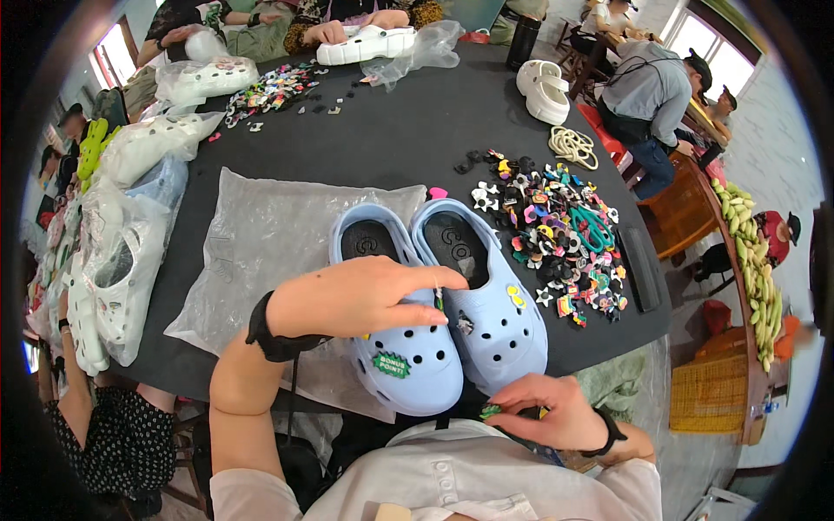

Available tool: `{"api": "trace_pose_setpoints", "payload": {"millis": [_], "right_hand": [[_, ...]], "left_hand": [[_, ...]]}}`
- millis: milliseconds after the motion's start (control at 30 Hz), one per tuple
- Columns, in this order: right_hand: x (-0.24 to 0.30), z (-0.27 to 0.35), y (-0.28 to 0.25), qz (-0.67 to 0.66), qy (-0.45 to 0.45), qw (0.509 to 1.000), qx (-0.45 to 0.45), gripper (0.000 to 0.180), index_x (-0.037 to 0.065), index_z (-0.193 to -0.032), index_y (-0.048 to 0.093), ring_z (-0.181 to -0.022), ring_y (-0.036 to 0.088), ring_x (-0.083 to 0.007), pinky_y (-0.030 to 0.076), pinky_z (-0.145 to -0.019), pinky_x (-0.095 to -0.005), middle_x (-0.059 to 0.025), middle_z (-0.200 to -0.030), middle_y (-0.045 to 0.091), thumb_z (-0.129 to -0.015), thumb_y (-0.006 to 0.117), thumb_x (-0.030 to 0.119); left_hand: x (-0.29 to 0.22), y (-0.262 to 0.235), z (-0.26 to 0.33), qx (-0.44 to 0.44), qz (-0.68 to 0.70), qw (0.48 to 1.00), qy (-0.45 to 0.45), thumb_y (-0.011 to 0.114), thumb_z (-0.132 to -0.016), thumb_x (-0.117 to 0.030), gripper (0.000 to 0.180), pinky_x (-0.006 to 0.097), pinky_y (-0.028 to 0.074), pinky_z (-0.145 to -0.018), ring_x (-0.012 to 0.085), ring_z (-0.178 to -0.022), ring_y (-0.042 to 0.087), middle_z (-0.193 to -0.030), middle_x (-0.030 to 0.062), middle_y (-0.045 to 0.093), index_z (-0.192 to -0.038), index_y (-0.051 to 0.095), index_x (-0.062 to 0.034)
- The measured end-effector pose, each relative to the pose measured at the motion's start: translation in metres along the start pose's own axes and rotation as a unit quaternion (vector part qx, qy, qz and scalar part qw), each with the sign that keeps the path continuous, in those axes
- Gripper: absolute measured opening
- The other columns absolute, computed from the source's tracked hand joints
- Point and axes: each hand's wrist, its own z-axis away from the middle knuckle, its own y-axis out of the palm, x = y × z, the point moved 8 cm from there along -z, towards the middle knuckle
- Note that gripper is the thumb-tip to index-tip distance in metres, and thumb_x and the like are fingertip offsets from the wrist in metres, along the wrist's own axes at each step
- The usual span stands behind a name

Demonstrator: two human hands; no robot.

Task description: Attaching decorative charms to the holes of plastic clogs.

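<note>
L hand (pixel 360 295) lies flat w/ grip apart on left blue clog (pixel 395 347); R hand (pixel 547 415) grip pinched on green charm (pixel 490 411) — steady clog, align w/ hole, press straight.

clogs (pixel 434 295): pale blue, black insoles
near charm (pixel 391 365): green, white-edged
charm pile (pixel 556 230), right: many-coloured
table (pixel 417 130): black
far clogs (pixel 543 87): white
wristbands (pixel 269 334): black

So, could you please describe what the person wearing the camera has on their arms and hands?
Both forearms are bare, with no gloves or rings that can be made out. The left hand has a broad black band around the wrist. The right hand has a thinner black strap, like a watch or bracelet band, on its wrist. A pale, whitish top shows at the chest, with sleeves ending above the forearms.
</note>
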Motion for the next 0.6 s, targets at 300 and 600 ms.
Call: {"api": "trace_pose_setpoints", "payload": {"millis": [300,600], "right_hand": [[0.017,-0.017,-0.048,0.009,0.01,0.99,-0.14,0.019,0.001,-0.1,0.071,-0.073,0.062,-0.0056,0.046,-0.063,-0.021,-0.0035,-0.086,0.071,-0.082,0.076,-0.001],[0.014,-0.036,-0.048,0.096,-0.055,0.984,-0.136,0.016,0.005,-0.08,0.066,-0.083,0.056,-0.0139,0.044,-0.073,-0.0279,-0.0023,-0.086,0.059,-0.073,0.08,0.001]], "left_hand": [[0.003,0.006,-0.003,0.037,0.023,0.998,-0.047,0.057,-0.096,-0.034,0.049,0.045,0.05,-0.075,0.0393,-0.087,0.066,-0.106,0.0181,0.068,-0.138,0.046,-0.0113],[0.003,0.005,-0.003,0.053,0.01,0.993,-0.109,0.052,-0.099,-0.036,0.044,0.047,0.048,-0.066,0.0394,-0.077,0.065,-0.083,0.0217,0.066,-0.134,0.047,-0.0101]]}}
